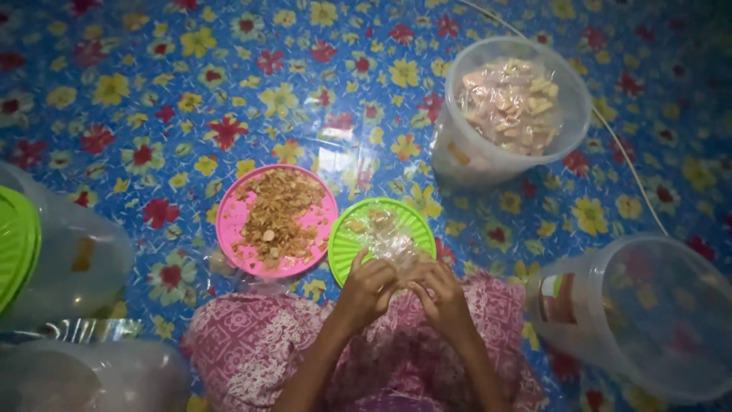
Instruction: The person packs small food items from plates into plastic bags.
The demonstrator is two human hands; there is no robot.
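Observation:
My left hand (368, 288) and my right hand (440, 294) meet over my lap, both pinching a small clear plastic packet (390, 246) that holds pale snack pieces. The packet hangs over the near edge of a green round lid (348, 255) lying on the floor. Left of it lies a pink round lid (229, 217) heaped with brown crumbly chips. My knees are covered by a pink patterned cloth (244, 343).
A clear plastic tub (465, 156) full of wrapped snack packets stands at the upper right. An empty clear tub (648, 313) lies on its side at the right. More clear tubs, one with a green lid (15, 244), crowd the left edge. A blue flowered mat (152, 99) covers the floor.

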